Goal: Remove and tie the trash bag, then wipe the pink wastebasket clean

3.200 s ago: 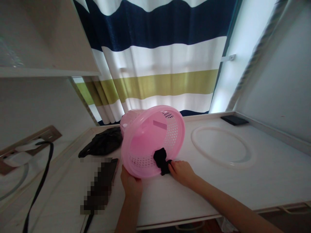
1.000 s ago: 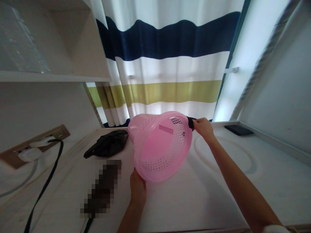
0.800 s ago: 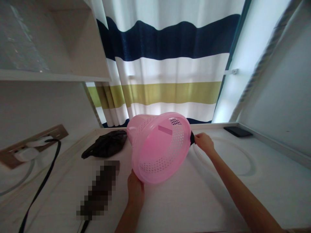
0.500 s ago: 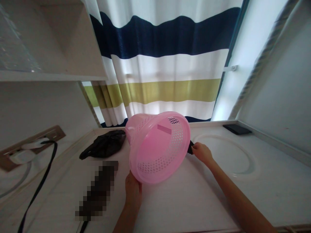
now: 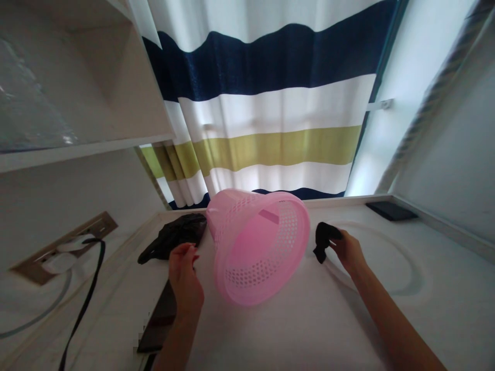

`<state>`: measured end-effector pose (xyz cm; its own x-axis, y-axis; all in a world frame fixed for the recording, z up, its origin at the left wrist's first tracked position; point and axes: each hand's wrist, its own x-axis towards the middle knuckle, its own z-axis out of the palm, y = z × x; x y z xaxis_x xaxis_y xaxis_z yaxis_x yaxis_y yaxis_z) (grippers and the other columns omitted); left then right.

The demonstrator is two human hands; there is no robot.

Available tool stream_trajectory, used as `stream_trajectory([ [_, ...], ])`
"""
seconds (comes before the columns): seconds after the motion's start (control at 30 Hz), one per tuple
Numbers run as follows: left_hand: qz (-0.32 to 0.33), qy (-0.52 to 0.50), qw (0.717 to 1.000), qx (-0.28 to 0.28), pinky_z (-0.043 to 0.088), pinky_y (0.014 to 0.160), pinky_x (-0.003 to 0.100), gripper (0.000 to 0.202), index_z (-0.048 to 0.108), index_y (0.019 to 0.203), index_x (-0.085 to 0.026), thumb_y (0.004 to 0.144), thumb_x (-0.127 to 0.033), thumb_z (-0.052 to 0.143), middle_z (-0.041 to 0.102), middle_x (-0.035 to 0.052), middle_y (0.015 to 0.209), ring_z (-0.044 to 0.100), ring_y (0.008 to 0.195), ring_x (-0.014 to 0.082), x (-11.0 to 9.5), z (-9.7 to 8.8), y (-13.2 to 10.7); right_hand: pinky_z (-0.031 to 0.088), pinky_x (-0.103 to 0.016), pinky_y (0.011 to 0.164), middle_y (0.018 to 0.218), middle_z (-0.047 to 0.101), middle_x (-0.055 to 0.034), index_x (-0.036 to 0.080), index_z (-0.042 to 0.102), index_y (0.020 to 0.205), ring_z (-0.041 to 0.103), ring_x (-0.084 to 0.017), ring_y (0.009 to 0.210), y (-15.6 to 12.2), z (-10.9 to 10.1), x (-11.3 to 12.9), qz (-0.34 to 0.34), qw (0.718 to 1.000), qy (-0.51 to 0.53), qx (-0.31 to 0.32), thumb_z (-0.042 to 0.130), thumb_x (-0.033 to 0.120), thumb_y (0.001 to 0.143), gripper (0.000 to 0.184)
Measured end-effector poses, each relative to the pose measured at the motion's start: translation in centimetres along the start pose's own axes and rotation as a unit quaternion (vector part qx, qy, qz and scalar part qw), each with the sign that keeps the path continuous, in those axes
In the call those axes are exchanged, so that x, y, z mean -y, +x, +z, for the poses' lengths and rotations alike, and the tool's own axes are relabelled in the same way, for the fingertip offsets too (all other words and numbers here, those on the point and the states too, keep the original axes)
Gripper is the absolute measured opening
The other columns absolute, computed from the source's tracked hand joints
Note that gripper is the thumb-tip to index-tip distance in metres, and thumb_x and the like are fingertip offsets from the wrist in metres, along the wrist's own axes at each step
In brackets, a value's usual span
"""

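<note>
A pink plastic basket (image 5: 263,247) with a perforated wall lies tilted on its side on the white tabletop, its wide mouth facing me. My left hand (image 5: 185,281) is just left of the basket, apart from its rim, with loosely bent fingers and nothing visible in them. Behind those fingers lies a crumpled black plastic bag (image 5: 174,234). To the basket's right, my right hand (image 5: 350,252) pinches a small, soft, crumpled black item (image 5: 324,239) above the table. Whether that item is cloth or plastic I cannot tell.
A dark flat device (image 5: 158,319) lies partly under my left forearm. At the left wall, a power socket (image 5: 65,247) has plugs and cables. A black flat object (image 5: 390,210) rests in the back right corner. A shelf (image 5: 88,93) overhangs the left; a striped curtain (image 5: 270,144) hangs behind.
My left hand has let go of the basket's rim and moved left towards the black bag. My right hand has drawn the black item rightward, away from the basket.
</note>
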<state>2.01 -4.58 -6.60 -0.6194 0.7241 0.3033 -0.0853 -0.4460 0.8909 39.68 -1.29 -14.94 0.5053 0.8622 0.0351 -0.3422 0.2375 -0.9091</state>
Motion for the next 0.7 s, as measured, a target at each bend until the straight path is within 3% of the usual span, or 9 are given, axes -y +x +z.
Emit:
stream_trajectory([
  [0.07,0.086,-0.005,0.995,0.045,0.038,0.070,0.021,0.015,0.054,0.080,-0.018,0.067,-0.026,0.055,0.053,-0.0003,0.084,0.049,0.081,0.0112,-2.9,1.9,1.2,0.047,-0.030,0.059,0.075,0.058,-0.0012,0.019,0.058,0.072,0.056,-0.016,0.068,0.4,-0.4,-0.2,0.022,0.999,0.021,-0.023,0.060,0.032,0.056,0.020],
  [0.13,0.140,0.004,0.982,0.124,0.037,0.077,0.025,0.014,0.056,0.078,-0.017,0.069,-0.027,0.054,0.055,0.0014,0.086,0.050,0.087,0.0137,-5.5,3.9,1.7,0.047,-0.031,0.058,0.077,0.058,-0.0016,0.020,0.057,0.072,0.057,-0.017,0.068,0.8,-0.6,-0.5,0.042,0.998,0.024,-0.027,0.058,0.032,0.057,0.019],
  [0.27,0.131,0.030,0.955,0.264,0.033,0.089,0.034,0.041,0.055,0.097,-0.018,0.064,-0.043,0.056,0.055,0.0071,0.105,0.047,0.103,0.0216,-8.5,6.8,1.4,0.048,-0.031,0.057,0.076,0.056,-0.0012,0.022,0.054,0.069,0.056,-0.018,0.070,1.2,-1.0,-1.1,0.067,0.997,0.030,-0.040,0.053,0.031,0.059,0.014],
  [0.37,0.106,0.114,0.915,0.372,0.023,0.098,0.040,0.061,0.047,0.114,-0.021,0.059,-0.039,0.064,0.044,0.0090,0.124,0.036,0.116,0.0267,-8.6,7.4,0.8,0.048,-0.032,0.059,0.075,0.055,-0.0001,0.023,0.053,0.068,0.056,-0.017,0.071,1.5,-1.3,-1.8,0.087,0.994,0.054,-0.045,0.051,0.030,0.060,0.010],
  [0.53,0.253,0.258,0.860,0.361,0.012,0.102,0.047,0.069,0.036,0.123,-0.026,0.060,-0.027,0.065,0.034,0.0051,0.132,0.022,0.124,0.0267,-7.3,6.9,0.6,0.048,-0.035,0.061,0.071,0.054,0.0000,0.023,0.054,0.064,0.055,-0.018,0.069,1.4,-1.2,-2.0,0.085,0.992,0.079,-0.050,0.051,0.028,0.060,0.007],
  [0.7,0.248,0.257,0.834,0.420,0.015,0.102,0.048,0.054,0.042,0.119,-0.028,0.068,-0.014,0.053,0.038,0.0020,0.130,0.022,0.125,0.0249,-6.8,6.2,1.4,0.048,-0.036,0.058,0.068,0.056,-0.0021,0.022,0.057,0.066,0.055,-0.019,0.064,0.6,0.0,-2.0,0.039,0.999,0.006,-0.019,0.051,0.031,0.061,0.012],
])
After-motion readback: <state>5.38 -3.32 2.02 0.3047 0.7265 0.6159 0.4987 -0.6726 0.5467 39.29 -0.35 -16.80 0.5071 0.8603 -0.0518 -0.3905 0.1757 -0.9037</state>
